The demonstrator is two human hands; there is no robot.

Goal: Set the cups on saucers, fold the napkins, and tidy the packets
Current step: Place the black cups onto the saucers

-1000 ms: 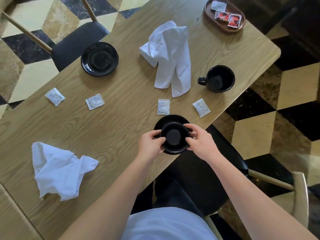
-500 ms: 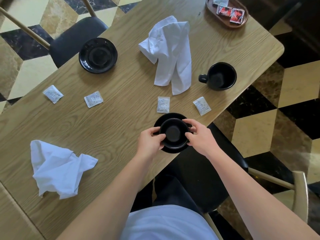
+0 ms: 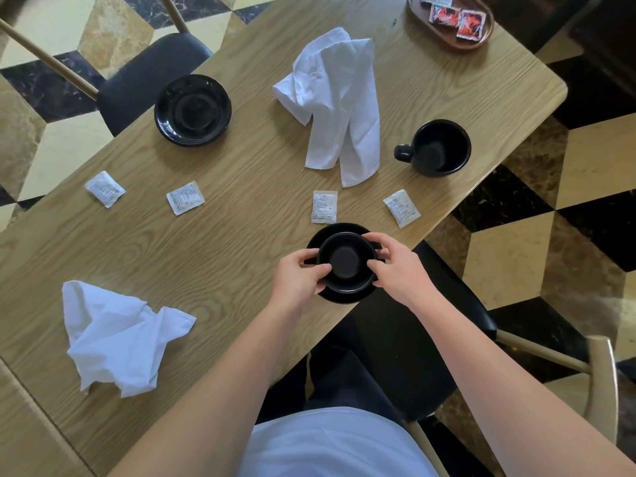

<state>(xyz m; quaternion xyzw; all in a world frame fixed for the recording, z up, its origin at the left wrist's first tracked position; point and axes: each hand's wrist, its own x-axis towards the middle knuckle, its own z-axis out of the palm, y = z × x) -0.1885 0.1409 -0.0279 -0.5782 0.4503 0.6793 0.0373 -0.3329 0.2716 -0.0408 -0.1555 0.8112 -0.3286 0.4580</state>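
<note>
Both hands on the near black cup (image 3: 346, 261) now, left hand (image 3: 298, 277) and right hand (image 3: 396, 270) curled round its sides, cup sitting over its saucer (image 3: 339, 297) at the tabletop's (image 3: 241, 242) near edge. Second cup (image 3: 438, 148) waits far right, bare saucer (image 3: 192, 110) far left, crumpled napkins and packets lie scattered.

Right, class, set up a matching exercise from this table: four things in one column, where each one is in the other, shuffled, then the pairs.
Things
1. held cup
2. second cup
3. red packets
4. crumpled napkin

Places
A. in the wooden tray
B. on the near saucer, between both hands
C. bare on the table, far right
D. near left, by the table edge

Pairs: 1-B, 2-C, 3-A, 4-D
</note>
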